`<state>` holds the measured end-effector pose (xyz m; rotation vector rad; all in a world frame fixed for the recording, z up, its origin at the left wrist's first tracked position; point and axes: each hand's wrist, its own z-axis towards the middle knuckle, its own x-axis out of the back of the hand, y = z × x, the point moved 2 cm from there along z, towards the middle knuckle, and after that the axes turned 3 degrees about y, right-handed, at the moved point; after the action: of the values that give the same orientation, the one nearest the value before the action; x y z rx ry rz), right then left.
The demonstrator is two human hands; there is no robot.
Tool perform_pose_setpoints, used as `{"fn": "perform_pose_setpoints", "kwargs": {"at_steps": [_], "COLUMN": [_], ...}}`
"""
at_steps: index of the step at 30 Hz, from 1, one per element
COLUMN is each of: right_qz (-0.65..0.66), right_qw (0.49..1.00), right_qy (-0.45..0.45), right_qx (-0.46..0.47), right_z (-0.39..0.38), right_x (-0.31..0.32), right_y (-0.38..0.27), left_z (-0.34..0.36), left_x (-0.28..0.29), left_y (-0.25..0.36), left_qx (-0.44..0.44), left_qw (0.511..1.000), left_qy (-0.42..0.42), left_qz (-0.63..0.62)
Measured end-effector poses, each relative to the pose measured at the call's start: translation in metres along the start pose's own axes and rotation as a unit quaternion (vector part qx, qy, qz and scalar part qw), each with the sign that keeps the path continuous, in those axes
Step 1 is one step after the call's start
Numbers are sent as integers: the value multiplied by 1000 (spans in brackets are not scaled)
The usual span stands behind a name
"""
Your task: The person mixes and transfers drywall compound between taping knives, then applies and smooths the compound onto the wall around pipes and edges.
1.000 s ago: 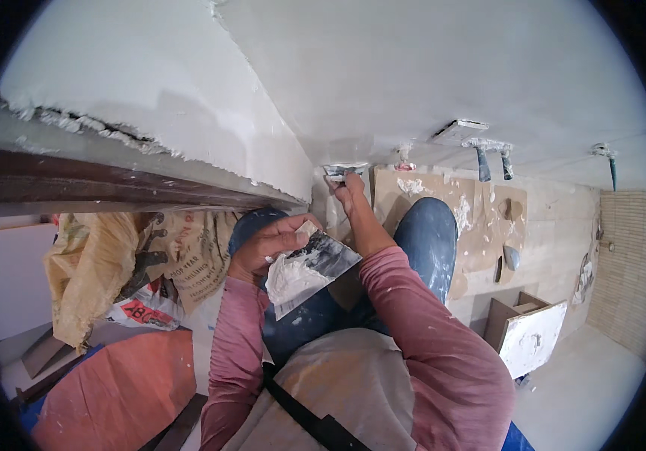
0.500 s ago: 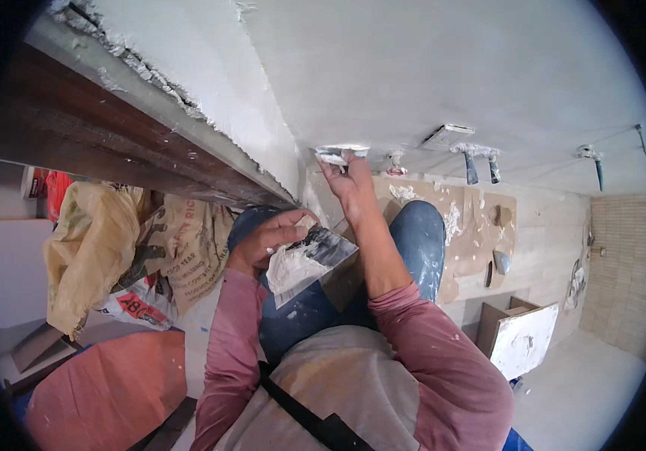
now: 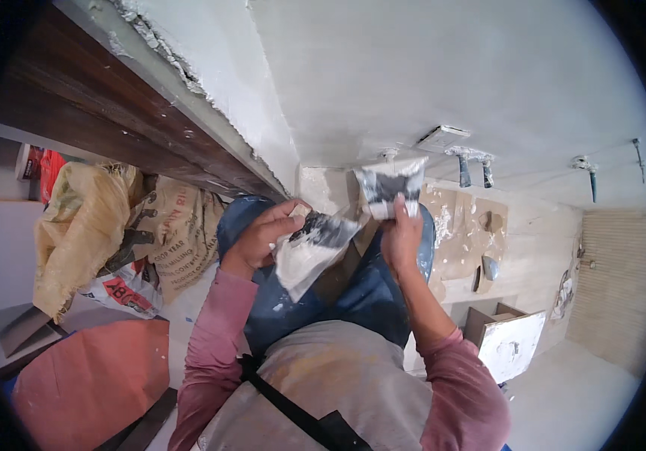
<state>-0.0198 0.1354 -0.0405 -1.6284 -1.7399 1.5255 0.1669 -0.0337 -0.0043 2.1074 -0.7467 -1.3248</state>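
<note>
My left hand (image 3: pixel 257 239) is closed on the edge of a flat putty plate (image 3: pixel 306 264), dark in part, with thick white putty heaped over it. My right hand (image 3: pixel 401 239) grips a wide flat scraper (image 3: pixel 392 188) by its near edge, thumb on its face. White putty smears the scraper around a dark patch. Its lower left corner is close to the plate's right corner; whether they touch I cannot tell. Both tools are over my knees, below the white wall (image 3: pixel 428 75).
A dark wooden door frame (image 3: pixel 135 113) runs along the left, with rough plaster beside it. Pipe fittings (image 3: pixel 475 167) stick out of the wall. Stained cardboard (image 3: pixel 458 233) covers the floor. Sacks (image 3: pixel 86 233) lie at left; a small white-topped box (image 3: pixel 511 344) stands at right.
My right hand has come away from the wall with the scraper, moving right and nearer to me. The scraper's face now shows fully. My left hand and the plate have barely shifted.
</note>
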Motion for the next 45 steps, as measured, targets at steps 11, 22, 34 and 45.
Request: {"fn": "perform_pose_setpoints", "kwargs": {"at_steps": [11, 22, 34, 45], "right_qz": [-347, -598, -568, -626], "right_qw": [811, 621, 369, 309], "right_qy": [-192, -249, -461, -512], "right_qx": [430, 441, 574, 500], "right_z": [-65, -18, -60, -64], "right_x": [9, 19, -34, -50], "right_y": [-43, -61, -152, -149], "left_z": [44, 28, 13, 9], "left_x": [-53, -70, -44, -32], "left_y": [-60, -41, 1, -12], "left_qx": [-261, -246, -114, -146], "left_qw": [895, 881, 971, 975], "left_qy": [315, 347, 205, 152], "left_qz": [-181, -205, -42, 65]}}
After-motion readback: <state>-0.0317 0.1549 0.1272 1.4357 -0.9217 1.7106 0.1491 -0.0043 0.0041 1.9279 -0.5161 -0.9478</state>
